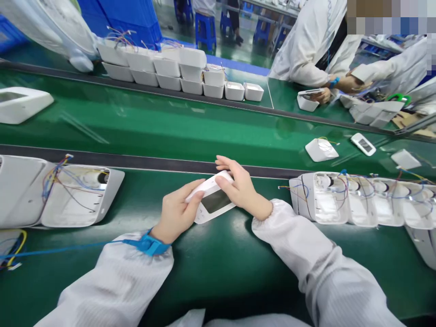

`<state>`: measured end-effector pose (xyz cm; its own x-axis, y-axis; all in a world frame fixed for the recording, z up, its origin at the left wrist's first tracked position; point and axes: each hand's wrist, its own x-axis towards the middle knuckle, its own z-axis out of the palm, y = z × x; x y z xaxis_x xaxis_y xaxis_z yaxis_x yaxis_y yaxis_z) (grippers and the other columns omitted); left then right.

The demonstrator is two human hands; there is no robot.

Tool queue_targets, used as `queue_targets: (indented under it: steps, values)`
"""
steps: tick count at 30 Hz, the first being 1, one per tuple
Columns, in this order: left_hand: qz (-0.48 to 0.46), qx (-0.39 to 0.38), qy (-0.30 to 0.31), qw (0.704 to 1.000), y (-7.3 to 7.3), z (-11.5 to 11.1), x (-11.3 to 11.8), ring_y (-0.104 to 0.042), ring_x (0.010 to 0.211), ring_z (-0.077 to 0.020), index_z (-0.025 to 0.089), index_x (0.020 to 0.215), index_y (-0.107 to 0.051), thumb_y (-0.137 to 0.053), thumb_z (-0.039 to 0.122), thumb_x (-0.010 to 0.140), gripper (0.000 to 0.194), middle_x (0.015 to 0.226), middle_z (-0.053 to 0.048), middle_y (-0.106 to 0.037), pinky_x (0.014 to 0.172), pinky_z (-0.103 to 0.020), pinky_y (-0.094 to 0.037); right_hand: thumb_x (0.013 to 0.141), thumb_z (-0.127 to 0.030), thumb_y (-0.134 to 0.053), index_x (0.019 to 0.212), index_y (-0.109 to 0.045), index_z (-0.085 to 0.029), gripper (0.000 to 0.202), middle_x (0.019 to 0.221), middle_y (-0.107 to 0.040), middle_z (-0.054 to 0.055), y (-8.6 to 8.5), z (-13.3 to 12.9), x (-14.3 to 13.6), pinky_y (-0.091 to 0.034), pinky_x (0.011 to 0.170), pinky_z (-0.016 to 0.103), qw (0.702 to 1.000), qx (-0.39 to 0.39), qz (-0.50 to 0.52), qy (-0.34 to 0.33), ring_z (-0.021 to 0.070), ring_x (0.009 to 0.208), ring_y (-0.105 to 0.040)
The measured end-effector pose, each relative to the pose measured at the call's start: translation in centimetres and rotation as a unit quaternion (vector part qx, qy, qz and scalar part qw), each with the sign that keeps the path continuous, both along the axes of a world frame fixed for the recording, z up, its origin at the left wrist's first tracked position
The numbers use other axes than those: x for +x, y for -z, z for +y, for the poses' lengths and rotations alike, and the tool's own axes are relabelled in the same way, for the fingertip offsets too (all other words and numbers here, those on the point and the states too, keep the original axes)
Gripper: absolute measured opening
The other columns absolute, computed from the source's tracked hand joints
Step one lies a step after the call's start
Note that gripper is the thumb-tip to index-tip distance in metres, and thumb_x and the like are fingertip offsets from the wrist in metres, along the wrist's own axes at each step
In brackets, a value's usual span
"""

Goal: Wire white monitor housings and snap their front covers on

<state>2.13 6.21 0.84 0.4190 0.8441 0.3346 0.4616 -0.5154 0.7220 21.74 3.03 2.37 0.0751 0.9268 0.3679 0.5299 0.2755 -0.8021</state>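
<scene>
A white plastic device with a grey rectangular display (215,201) is held tilted above the green bench, its marked buttons facing me. My left hand (180,208) is closed around its left end, the thumb on the front by the display. At the upper right end, my right hand (240,186) lays its thumb on the casing, while its other fingers stretch out past the top edge. Part of the right end is hidden under this hand. A blue wrist strap (151,244) with a cord circles my left wrist.
Open white housings with wires stand left (73,195) and in a row right (363,200). Beyond a black rail, a green strip carries a white casing (25,104) and a small display unit (363,144). White housings (168,68) are stacked behind. A co-worker's hands (347,86) work at upper right.
</scene>
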Motion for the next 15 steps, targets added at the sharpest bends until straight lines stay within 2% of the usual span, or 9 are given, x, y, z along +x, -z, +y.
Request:
queue_targets:
  steps: [2,5,8,15]
  values:
    - [-0.026,-0.028,-0.035,0.999,0.1,0.4,-0.1,-0.073,0.090,-0.0213,0.021,0.110,-0.070,-0.048,0.046,0.094,0.037,0.105,-0.004,-0.077,0.077,-0.030,-0.057,0.092,-0.052,-0.052,0.142,-0.044,-0.026,0.057,0.133,-0.061,0.010,0.6,0.2,0.0,-0.049,0.098,0.041,1.000,-0.013,-0.014,-0.003,0.0236,0.116,-0.061]
    - [-0.046,-0.040,-0.070,0.996,0.2,0.6,-0.2,-0.072,0.090,-0.0219,0.020,0.107,-0.071,-0.047,0.048,0.094,0.039,0.103,-0.005,-0.077,0.077,-0.031,-0.057,0.092,-0.055,-0.052,0.131,-0.054,-0.020,0.053,0.122,-0.067,0.011,1.1,0.7,0.2,-0.050,0.096,0.041,0.997,-0.049,-0.060,-0.012,0.0253,0.112,-0.064]
    - [-0.048,-0.032,-0.063,0.996,0.5,0.2,-0.1,-0.072,0.086,-0.0205,0.019,0.110,-0.069,-0.047,0.048,0.094,0.040,0.102,-0.005,-0.076,0.074,-0.029,-0.056,0.089,-0.060,-0.055,0.120,-0.061,-0.017,0.053,0.110,-0.072,0.011,0.9,1.1,0.6,-0.052,0.089,0.039,0.994,-0.054,-0.094,-0.021,0.0256,0.100,-0.068]
    - [-0.035,-0.023,-0.045,0.998,0.4,0.0,0.0,-0.071,0.081,-0.0185,0.019,0.113,-0.067,-0.046,0.046,0.094,0.039,0.101,-0.004,-0.076,0.070,-0.027,-0.055,0.086,-0.063,-0.057,0.116,-0.063,-0.018,0.054,0.107,-0.073,0.010,0.6,1.0,1.0,-0.051,0.087,0.036,0.995,-0.036,-0.094,-0.023,0.0245,0.097,-0.069]
